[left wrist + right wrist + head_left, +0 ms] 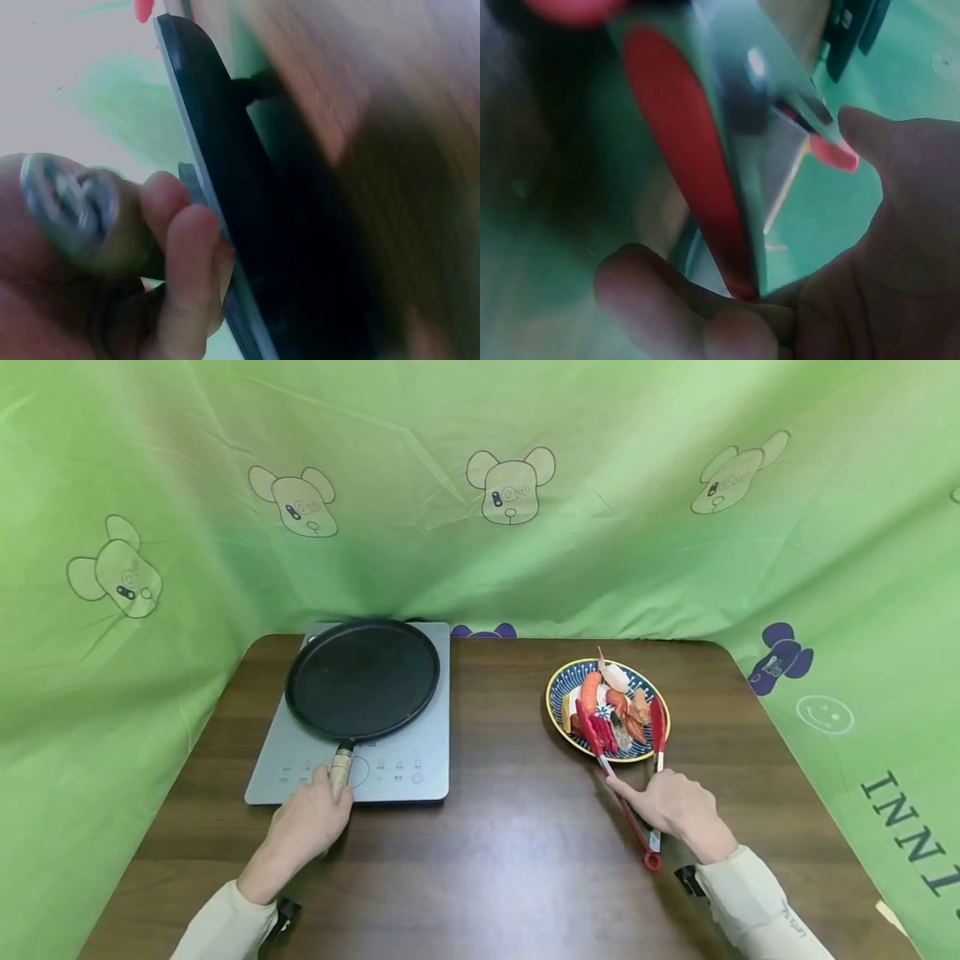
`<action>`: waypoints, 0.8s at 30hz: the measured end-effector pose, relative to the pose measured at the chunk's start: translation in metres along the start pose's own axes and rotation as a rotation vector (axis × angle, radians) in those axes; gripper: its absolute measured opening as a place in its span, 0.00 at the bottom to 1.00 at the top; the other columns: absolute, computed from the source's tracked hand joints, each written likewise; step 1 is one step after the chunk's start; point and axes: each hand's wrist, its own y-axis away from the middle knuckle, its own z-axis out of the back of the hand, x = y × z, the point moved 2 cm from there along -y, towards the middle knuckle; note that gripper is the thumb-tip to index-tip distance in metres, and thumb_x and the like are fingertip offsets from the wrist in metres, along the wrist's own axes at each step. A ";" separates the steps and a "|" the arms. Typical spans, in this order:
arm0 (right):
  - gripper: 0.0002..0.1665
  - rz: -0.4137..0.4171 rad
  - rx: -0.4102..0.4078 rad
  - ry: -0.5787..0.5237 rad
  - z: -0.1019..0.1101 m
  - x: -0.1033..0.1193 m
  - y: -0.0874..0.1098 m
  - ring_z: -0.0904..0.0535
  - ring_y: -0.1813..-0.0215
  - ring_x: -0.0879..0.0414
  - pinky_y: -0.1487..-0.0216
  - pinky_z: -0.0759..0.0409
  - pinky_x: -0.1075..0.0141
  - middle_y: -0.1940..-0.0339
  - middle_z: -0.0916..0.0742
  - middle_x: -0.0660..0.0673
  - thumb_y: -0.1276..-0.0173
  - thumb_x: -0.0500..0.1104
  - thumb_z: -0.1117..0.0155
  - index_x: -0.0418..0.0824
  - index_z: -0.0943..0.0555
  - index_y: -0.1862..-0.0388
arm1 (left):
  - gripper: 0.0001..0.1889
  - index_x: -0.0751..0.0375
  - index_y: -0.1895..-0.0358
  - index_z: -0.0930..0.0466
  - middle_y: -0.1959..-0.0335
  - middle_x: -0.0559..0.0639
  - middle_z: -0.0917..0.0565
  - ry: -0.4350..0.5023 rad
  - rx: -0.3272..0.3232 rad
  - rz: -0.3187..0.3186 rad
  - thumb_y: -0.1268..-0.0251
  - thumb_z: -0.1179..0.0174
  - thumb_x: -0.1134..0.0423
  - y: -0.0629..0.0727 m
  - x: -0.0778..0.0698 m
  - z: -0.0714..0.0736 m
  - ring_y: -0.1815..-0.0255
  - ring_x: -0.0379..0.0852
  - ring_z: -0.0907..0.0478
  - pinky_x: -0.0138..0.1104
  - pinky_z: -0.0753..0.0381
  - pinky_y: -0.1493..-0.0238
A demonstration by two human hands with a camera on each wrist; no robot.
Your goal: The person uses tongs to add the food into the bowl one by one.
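My left hand [313, 814] grips the pale handle [341, 768] of a flat black frying pan [363, 678], which sits over the induction cooktop [420, 743]. In the left wrist view, curled fingers [191, 255] wrap the handle, whose end [71, 199] faces the camera. My right hand [671, 806] holds red and silver tongs [633, 822], thumb along one arm and fingers round the other. Spread apart, their red tips reach over the blue patterned plate [558, 681] of sushi [589, 692]. One red-lined arm [690, 157] lies against the fingers in the right wrist view.
Both stand on a brown wooden table [495, 860], the cooktop at left and the plate at right. A green curtain [405, 560] with printed bear heads hangs behind and along both sides. Dark wrist straps show at both cuffs.
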 end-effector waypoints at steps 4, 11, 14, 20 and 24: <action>0.61 -0.029 -0.068 -0.014 -0.010 0.002 0.005 0.23 0.73 0.40 0.73 0.28 0.49 0.78 0.23 0.32 0.52 0.82 0.50 0.21 0.35 0.63 | 0.25 0.77 0.45 0.42 0.78 0.60 0.28 0.034 0.001 0.039 0.34 0.54 0.57 0.000 -0.001 -0.006 0.83 0.52 0.31 0.42 0.34 0.84; 0.54 -0.042 -0.087 -0.091 -0.017 0.001 0.007 0.25 0.76 0.42 0.76 0.29 0.51 0.80 0.26 0.34 0.50 0.79 0.46 0.27 0.41 0.65 | 0.19 0.71 0.49 0.42 0.78 0.59 0.28 0.065 -0.008 0.036 0.32 0.55 0.57 -0.002 -0.003 -0.004 0.84 0.52 0.31 0.42 0.35 0.85; 0.52 -0.034 -0.058 -0.139 -0.018 -0.001 0.009 0.26 0.77 0.44 0.77 0.30 0.53 0.79 0.26 0.35 0.49 0.78 0.46 0.27 0.42 0.64 | 0.21 0.71 0.47 0.42 0.77 0.59 0.28 0.060 -0.007 0.045 0.32 0.55 0.56 -0.001 -0.003 -0.004 0.83 0.52 0.31 0.43 0.35 0.84; 0.50 -0.022 -0.033 -0.238 -0.011 -0.009 0.015 0.25 0.79 0.44 0.79 0.29 0.56 0.77 0.26 0.34 0.44 0.73 0.43 0.27 0.45 0.60 | 0.23 0.71 0.46 0.42 0.78 0.59 0.28 0.067 -0.021 0.033 0.31 0.54 0.54 -0.001 -0.002 -0.006 0.82 0.52 0.31 0.42 0.35 0.83; 0.47 -0.019 -0.022 -0.276 -0.003 -0.014 0.018 0.26 0.78 0.44 0.80 0.29 0.57 0.76 0.27 0.34 0.40 0.68 0.43 0.26 0.46 0.59 | 0.23 0.70 0.47 0.42 0.78 0.58 0.29 0.081 -0.014 0.044 0.31 0.54 0.53 0.000 -0.001 -0.008 0.83 0.52 0.32 0.42 0.36 0.84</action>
